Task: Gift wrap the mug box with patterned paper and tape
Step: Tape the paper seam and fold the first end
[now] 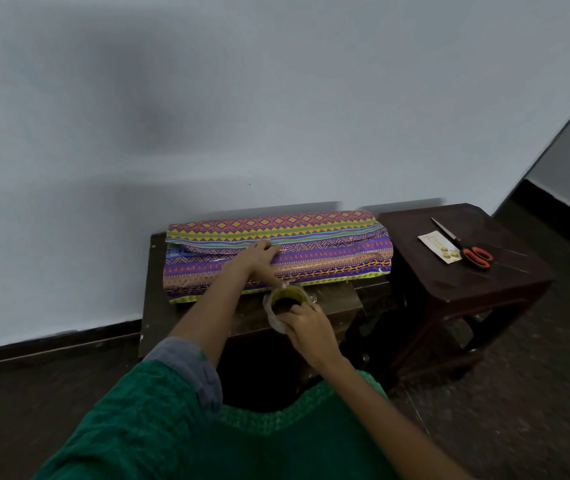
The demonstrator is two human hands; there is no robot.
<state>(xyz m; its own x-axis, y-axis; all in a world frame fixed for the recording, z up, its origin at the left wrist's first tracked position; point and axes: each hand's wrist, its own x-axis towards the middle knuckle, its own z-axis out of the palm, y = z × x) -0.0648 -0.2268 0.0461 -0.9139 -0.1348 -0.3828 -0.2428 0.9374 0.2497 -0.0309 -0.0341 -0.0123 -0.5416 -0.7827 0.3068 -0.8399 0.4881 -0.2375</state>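
Note:
The patterned paper, purple, orange and yellow, lies folded over the mug box on a dark wooden table. A blue strip of the box peeks out at the left under the paper's overlapping edge. My left hand presses flat on the paper near that seam, fingers stretched. My right hand grips a roll of clear tape just in front of the wrapped box, at the table's front edge. A strip of tape seems to run from the roll toward the paper.
A dark stool stands right of the table. Orange-handled scissors and a small gift card lie on it. A pale wall rises just behind the table; the floor is dark.

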